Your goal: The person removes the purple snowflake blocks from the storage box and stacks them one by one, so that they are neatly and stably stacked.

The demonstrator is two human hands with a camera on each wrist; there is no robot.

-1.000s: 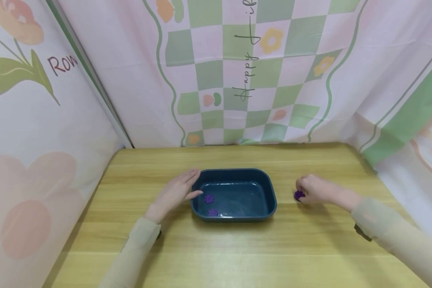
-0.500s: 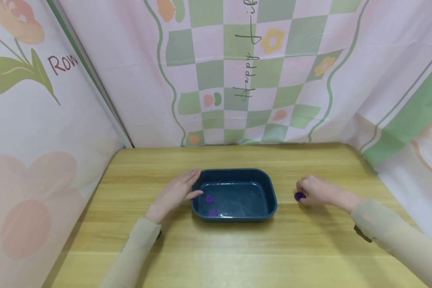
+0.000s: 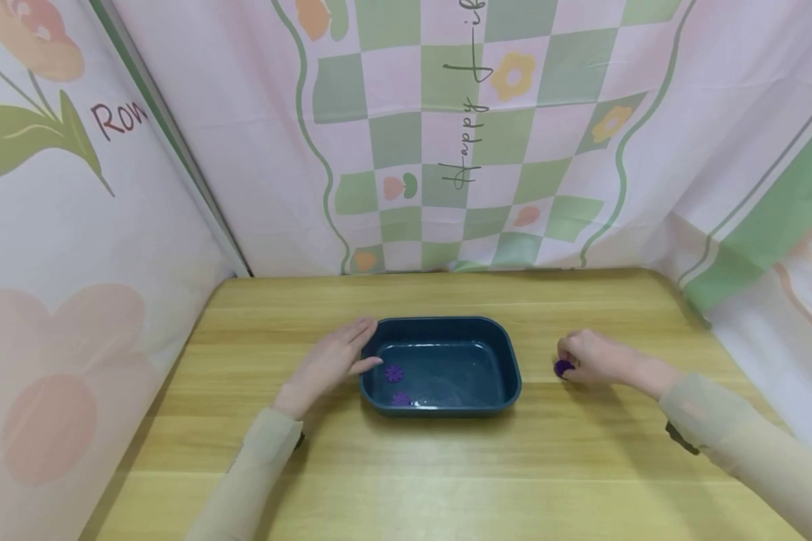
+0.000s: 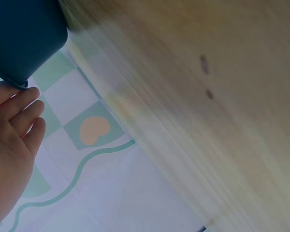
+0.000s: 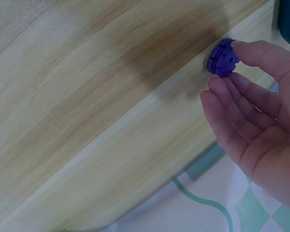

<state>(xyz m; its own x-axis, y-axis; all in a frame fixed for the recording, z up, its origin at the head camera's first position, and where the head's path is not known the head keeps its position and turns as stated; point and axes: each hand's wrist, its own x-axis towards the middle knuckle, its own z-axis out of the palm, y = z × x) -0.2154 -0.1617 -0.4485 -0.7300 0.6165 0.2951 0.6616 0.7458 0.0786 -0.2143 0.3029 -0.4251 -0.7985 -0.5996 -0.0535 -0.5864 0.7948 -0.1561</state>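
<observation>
A dark blue rectangular tub [image 3: 440, 409] stands on the wooden table. Two purple notched discs, one farther back [image 3: 394, 373] and one nearer the front wall [image 3: 401, 399], lie in its left part. My left hand [image 3: 328, 362] rests against the tub's left end with fingers fairly straight; in the left wrist view its fingertips touch the rim [image 4: 9, 77]. To the right of the tub, my right hand [image 3: 595, 357] pinches purple notched discs [image 5: 223, 59] between thumb and fingers. They look like two stacked face to face, close to the tabletop. Part of them is hidden behind the fingers.
The light wooden table [image 3: 433, 481] spreads around the tub on all sides. A patterned curtain [image 3: 446, 150] hangs along the table's back edge, with more printed cloth [image 3: 95, 248] at the left and right.
Both hands and the tub stay almost in place. The purple discs in my right hand have tilted or turned slightly and show a rounder, smoother outline.
</observation>
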